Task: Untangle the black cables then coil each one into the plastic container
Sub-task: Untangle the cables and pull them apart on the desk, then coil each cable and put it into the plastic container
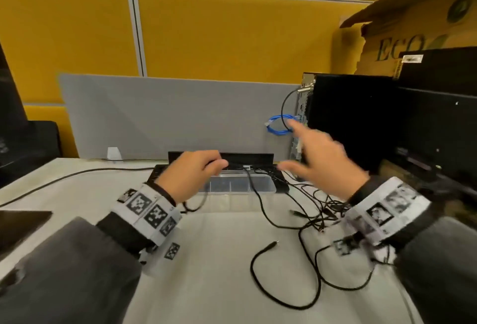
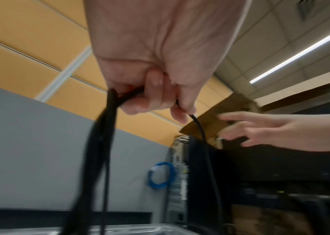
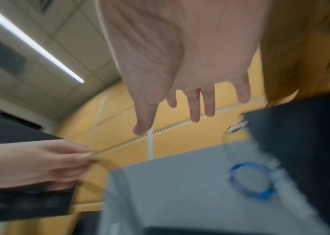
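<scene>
Black cable (image 2: 204,143) pinched in curled left hand (image 1: 189,175), right hand (image 1: 324,161) spread, empty

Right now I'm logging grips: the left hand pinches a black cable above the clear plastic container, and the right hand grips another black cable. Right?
Not quite. The right hand holds nothing: the right wrist view shows its fingers spread and empty. The left hand does pinch the thin black cable above the clear plastic container.

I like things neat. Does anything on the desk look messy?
Yes. The black cables lie in a knotted heap on the desk's right side, still outside the plastic container. The left hand grips only one.
</scene>
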A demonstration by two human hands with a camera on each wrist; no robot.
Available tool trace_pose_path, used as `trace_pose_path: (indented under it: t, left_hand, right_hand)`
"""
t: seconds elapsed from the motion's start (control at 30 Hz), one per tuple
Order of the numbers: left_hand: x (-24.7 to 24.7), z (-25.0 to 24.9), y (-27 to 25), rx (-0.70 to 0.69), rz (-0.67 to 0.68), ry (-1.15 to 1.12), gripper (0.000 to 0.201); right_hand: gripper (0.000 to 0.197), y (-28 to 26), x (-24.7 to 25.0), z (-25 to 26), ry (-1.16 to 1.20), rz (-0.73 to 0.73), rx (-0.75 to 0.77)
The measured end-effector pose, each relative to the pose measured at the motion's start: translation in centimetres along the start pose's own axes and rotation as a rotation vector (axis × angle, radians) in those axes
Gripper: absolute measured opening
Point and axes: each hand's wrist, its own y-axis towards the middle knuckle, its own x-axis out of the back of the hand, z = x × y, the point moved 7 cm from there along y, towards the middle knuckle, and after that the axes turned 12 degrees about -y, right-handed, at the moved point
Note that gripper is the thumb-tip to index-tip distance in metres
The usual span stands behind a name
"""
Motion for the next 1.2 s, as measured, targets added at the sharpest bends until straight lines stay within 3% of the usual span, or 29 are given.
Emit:
trace_pose_path:
  t: [0.03, 0.13, 0.23, 0.33, 0.43, 0.5, 0.57, 0.63, 0.7, 0.77, 0.87, 0.97, 1.07, 1.2]
  left_hand:
    - [-0.8, -1.7, 0.1, -0.061, 0.004, -0.036, 0.030]
    - [-1.6, -4.9, -0.1, -0.188, 0.041, -0.111, 0.024]
    - [-0.4, -3.0, 0.0, -0.144, 0.082, -0.054, 0.025]
    - [1.0, 1.3, 0.1, 0.010, 0.144, 0.211, 0.029]
    - [2.1, 4.5, 0.0, 0.130, 0.145, 0.245, 0.029]
    - [2.2, 4.8, 0.0, 0.133, 0.137, 0.201, 0.033]
    - [2.0, 4.1, 0.3, 0.097, 0.109, 0.138, 0.035]
    - [1.3, 2.8, 0.9, 0.065, 0.086, 0.083, 0.035]
    - [0.1, 1.0, 1.4, 0.015, 0.052, 0.077, 0.032]
    - [-1.0, -1.1, 1.7, -0.048, -0.014, 0.096, 0.034]
    - [-1.9, -2.6, 1.6, -0.108, -0.122, 0.115, 0.034]
    - [-2.8, -1.5, 1.1, -0.101, -0.031, 0.165, 0.031]
    - [-2.8, 0.0, 0.8, -0.079, 0.035, 0.147, 0.029]
    - [-2.9, 0.7, 0.7, -0.119, 0.123, -0.121, 0.030]
  right_hand:
    - [0.072, -0.5, -0.7, 3.3, 0.177, 0.080, 0.105]
    - [0.021, -1.6, -1.9, 7.6, 0.538, 0.242, 0.254]
    - [0.030, -1.1, -0.9, 5.0, 0.494, 0.162, 0.231]
    - [0.034, -0.5, 1.4, -0.8, 0.450, -0.010, 0.058]
    - [0.036, -0.4, 3.6, -7.5, 0.300, -0.219, -0.134]
    - [0.037, -0.5, 3.5, -11.4, 0.172, -0.209, -0.252]
    - [0.034, -0.7, 2.1, -14.2, -0.010, -0.104, -0.422]
    - [0.031, -0.5, 2.0, -13.6, -0.269, -0.121, -0.496]
    - [0.051, 0.6, 1.6, -8.6, -0.343, -0.169, -0.364]
    - [0.059, 1.1, 0.8, -1.5, -0.167, -0.175, -0.127]
    - [0.038, 0.5, -2.1, 6.3, 0.052, -0.077, 0.170]
    - [0.016, 0.4, -2.7, 6.0, 0.373, -0.081, 0.210]
    - [0.017, 0.2, -2.2, 3.8, 0.341, -0.157, 0.201]
    - [0.024, 0.1, -1.4, 0.4, 0.313, -0.275, 0.081]
